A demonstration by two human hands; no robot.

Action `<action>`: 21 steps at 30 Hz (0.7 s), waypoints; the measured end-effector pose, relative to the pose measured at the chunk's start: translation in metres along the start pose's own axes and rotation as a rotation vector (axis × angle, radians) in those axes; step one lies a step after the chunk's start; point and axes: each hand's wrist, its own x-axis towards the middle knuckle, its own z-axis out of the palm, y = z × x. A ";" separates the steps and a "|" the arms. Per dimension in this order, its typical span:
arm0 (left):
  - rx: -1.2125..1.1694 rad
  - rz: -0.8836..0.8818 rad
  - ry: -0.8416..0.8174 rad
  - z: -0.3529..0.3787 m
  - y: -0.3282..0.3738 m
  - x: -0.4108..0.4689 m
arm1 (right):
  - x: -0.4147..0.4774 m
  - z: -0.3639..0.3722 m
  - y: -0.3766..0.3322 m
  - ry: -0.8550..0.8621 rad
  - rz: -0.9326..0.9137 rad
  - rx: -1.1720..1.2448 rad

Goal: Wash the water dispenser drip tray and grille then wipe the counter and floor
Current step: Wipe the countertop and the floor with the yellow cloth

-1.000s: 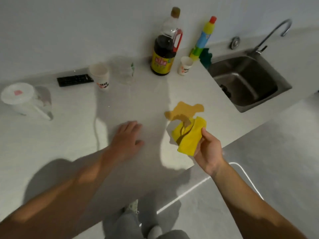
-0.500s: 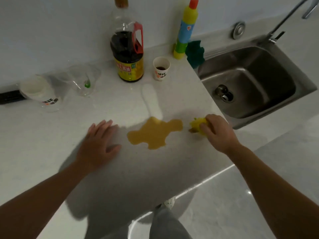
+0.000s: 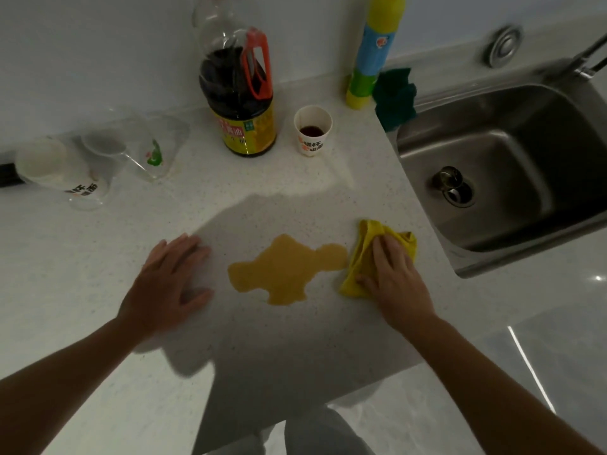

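A yellow-brown puddle (image 3: 285, 270) lies on the pale speckled counter (image 3: 98, 290). Just right of it, touching its edge, sits a crumpled yellow cloth (image 3: 361, 254). My right hand (image 3: 392, 277) presses flat on that cloth, fingers spread over it. My left hand (image 3: 169, 284) rests palm down on the bare counter left of the puddle, holding nothing. No drip tray or grille is in view.
Behind the puddle stand a dark sauce bottle (image 3: 238, 93), a paper cup (image 3: 312, 130) with dark liquid, and a tall cleaner bottle (image 3: 372, 54) beside a green scourer (image 3: 394, 96). Plastic and paper cups (image 3: 65, 172) lie at left. A steel sink (image 3: 505, 165) is at right.
My right hand carried the cloth from above the counter edge down onto the counter and now lies flat on it beside the puddle. The view moved closer; my left hand stayed planted.
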 end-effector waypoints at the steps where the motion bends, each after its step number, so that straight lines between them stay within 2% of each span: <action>1: 0.001 0.002 0.004 0.000 0.000 0.000 | 0.011 -0.003 0.003 -0.032 -0.039 -0.006; 7: -0.001 0.017 0.041 0.001 0.001 -0.002 | 0.044 -0.009 0.009 -0.145 -0.327 -0.229; 13: -0.025 0.028 0.062 0.006 -0.005 -0.005 | 0.052 0.000 -0.035 -0.159 -0.706 -0.400; 16: -0.037 0.033 0.062 0.005 -0.004 -0.005 | 0.020 0.011 -0.048 -0.158 -0.691 -0.380; 21: -0.054 0.015 0.033 0.002 -0.003 -0.005 | -0.048 0.038 -0.079 -0.217 -0.407 -0.277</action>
